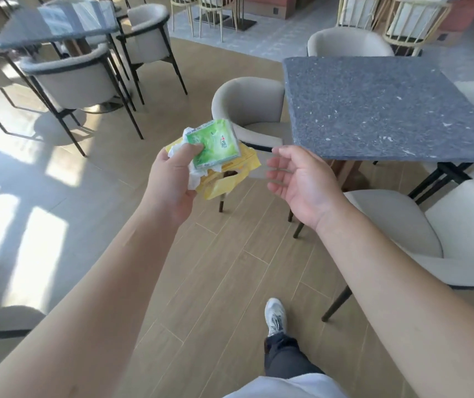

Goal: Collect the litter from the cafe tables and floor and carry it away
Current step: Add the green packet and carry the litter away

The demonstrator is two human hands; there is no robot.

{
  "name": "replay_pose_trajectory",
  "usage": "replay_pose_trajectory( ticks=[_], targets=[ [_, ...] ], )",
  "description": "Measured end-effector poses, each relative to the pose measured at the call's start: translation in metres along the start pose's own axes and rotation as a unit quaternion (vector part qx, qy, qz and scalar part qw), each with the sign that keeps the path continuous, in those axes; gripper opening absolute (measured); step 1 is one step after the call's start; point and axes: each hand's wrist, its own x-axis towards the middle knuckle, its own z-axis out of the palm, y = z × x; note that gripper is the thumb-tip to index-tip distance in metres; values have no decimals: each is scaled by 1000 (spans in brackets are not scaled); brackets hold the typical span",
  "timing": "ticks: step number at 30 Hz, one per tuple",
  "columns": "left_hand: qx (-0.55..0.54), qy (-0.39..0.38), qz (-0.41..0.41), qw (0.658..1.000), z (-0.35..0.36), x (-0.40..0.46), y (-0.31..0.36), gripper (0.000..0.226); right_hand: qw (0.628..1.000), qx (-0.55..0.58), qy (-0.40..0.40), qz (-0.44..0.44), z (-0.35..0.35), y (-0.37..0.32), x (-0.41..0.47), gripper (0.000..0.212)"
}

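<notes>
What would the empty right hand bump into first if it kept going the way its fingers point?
Probably the litter held in the left hand: the right hand points its open fingers left, toward the yellow bag under the green packet. Depth is hard to judge.

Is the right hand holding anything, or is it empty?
Empty: the right hand is open with relaxed fingers; the litter is all in the left hand.
</notes>
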Motion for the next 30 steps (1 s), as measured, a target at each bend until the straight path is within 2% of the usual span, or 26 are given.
replay_pose_trajectory(
  ticks=[6,10,15,22,27,30],
  targets=[
    [-32,63,-13,997,10,103,5,44,999,9,-20,31,10,-7,120,10],
    [-73,116,-34,990,38,171,29,42,998,4,-38,41,24,-39,203,11],
    [-97,125,12,987,68,245,72,46,996,-14,-81,25,49,-79,291,11],
    [-127,128,64,982,49,298,108,48,990,-22,-137,29,92,-88,355,9],
    [-118,132,114,978,21,330,120,16,987,-22,-157,23,134,-79,382,9],
    [-110,123,121,979,2,357,125,29,984,-38,-175,3,161,-68,400,10]
  ],
)
